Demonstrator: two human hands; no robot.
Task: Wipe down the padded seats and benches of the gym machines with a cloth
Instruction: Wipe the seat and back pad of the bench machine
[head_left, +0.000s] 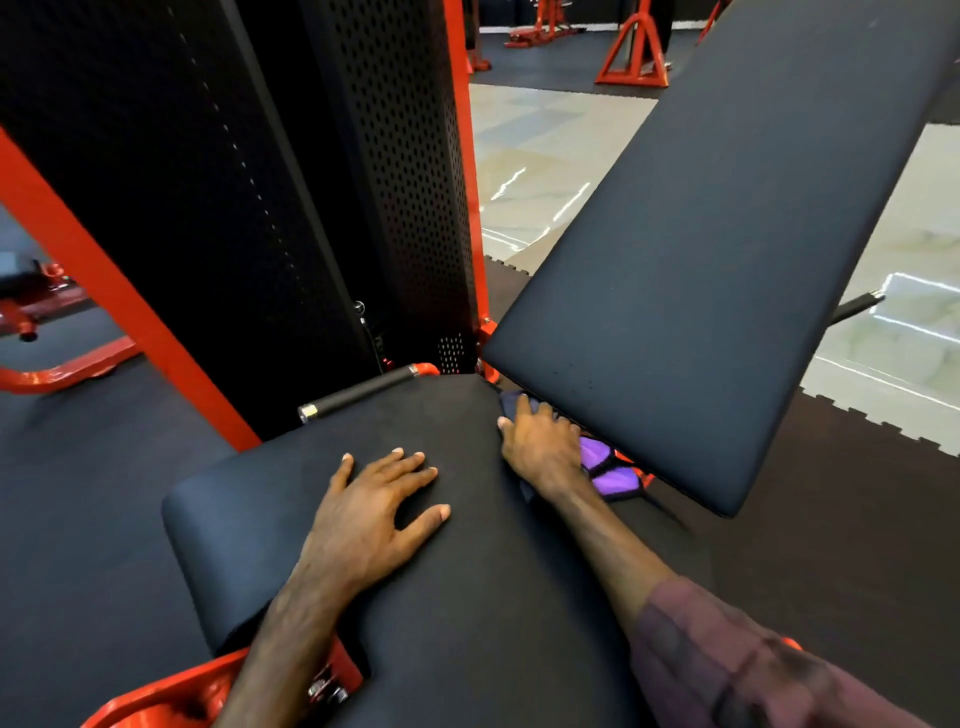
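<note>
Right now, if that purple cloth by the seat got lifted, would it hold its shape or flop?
Probably flop: the purple cloth lies bunched in folds under the right hand, sagging into the gap beside the seat pad. It looks thin, so likely light. It seems unlikely to slip from a grip.

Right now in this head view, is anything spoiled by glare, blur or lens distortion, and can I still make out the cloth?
Head view: wide-angle bending curves the red frame and backrest pad; streaks of glare lie on the pale floor; the far machines are soft. The seat pad and left hand are sharp. The purple cloth shows only partly, under the right hand in the shadowed gap.
</note>
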